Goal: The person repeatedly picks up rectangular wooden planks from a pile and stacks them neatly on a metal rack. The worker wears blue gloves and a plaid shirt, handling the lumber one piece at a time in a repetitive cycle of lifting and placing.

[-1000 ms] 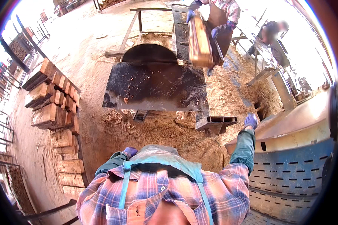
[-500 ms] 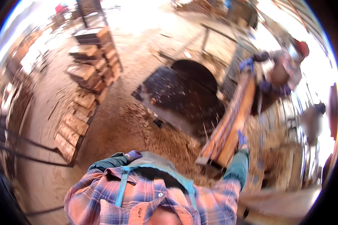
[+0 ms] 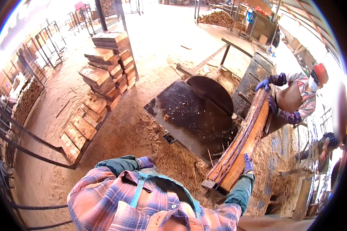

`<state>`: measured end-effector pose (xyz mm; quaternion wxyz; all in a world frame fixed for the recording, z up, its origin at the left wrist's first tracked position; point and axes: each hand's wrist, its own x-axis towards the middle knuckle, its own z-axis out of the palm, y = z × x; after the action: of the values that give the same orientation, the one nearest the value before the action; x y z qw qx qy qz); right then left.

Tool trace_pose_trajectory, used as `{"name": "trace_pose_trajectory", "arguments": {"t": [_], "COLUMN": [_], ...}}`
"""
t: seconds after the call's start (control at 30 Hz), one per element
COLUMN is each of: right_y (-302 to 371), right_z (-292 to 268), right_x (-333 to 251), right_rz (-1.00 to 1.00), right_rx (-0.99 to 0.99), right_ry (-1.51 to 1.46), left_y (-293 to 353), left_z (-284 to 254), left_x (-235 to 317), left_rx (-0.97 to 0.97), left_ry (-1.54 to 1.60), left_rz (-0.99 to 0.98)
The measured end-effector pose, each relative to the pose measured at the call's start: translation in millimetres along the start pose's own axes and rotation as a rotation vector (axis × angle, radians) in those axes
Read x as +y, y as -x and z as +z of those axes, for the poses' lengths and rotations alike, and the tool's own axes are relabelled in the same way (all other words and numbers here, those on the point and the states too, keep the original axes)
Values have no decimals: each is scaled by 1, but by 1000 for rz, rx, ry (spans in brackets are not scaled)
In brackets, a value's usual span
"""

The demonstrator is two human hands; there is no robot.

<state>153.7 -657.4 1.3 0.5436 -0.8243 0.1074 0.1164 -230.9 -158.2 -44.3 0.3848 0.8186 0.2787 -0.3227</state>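
A long, bark-edged timber (image 3: 255,133) slants from near my right side toward a co-worker. My right hand (image 3: 248,164), in a purple glove, lies against the timber's right face close to its near end, fingers stretched along the wood. At the far end, the co-worker's blue-gloved hands (image 3: 263,84) are on the same timber. Left of it stands a dark metal saw table (image 3: 189,111) with a large round blade (image 3: 212,91) upright in it. My left hand (image 3: 145,162), also gloved, is down by my apron at the waist; its fingers do not show clearly.
Sawn wood blocks (image 3: 98,75) are stacked at the left, with more blocks (image 3: 84,127) in a low row nearer me. Sawdust (image 3: 173,158) covers the ground by the saw table. The co-worker (image 3: 293,94) stands at the right; another person (image 3: 327,148) is farther right.
My view has shifted and sharpened, so the saw table and stacks sit lower and more to the right. My right hand stays on the timber, and the co-worker's hands remain at its far end.
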Motion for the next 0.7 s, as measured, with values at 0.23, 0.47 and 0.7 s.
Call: {"name": "trace_pose_trajectory", "arguments": {"t": [0.23, 0.47, 0.7], "right_y": [23, 1, 8], "right_z": [63, 130, 199], "right_x": [-43, -12, -14], "right_rz": [-62, -59, -312], "right_rx": [-199, -408, -368], "right_ry": [177, -108, 608], "left_y": [-48, -46, -75], "left_z": [-39, -113, -125], "left_x": [-22, 99, 178], "left_rx": [-165, -460, -575], "left_ry": [105, 389, 644], "left_rz": [321, 465, 165]}}
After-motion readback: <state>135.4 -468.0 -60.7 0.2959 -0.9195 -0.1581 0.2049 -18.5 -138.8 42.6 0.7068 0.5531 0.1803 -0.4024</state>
